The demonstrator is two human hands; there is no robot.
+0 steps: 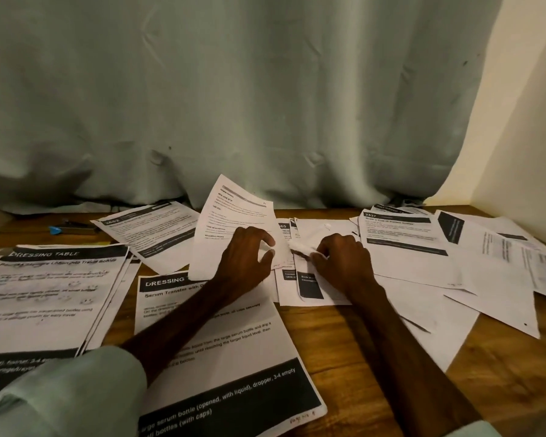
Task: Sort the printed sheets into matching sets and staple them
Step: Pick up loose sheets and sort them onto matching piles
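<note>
Far L, back of table (501,376): stapler (73,228) w/ blue tip, lying flat, well apart from hands. L front: DRESSING TABLE stack (51,291), flat. Behind it, sheet 2652 (153,236). Centre front: Serum Transfer sheet (227,367), under L forearm. L hand (246,258) curled on lower edge of lifted sheet (234,220), which tilts up toward curtain (234,89). R hand (341,263) just beside, fingers curled, pinching turned-up corner of flat sheet (322,230) (corner blurred). R side: loose pile (402,244), overlapping, top sheet no. 2437.
</note>
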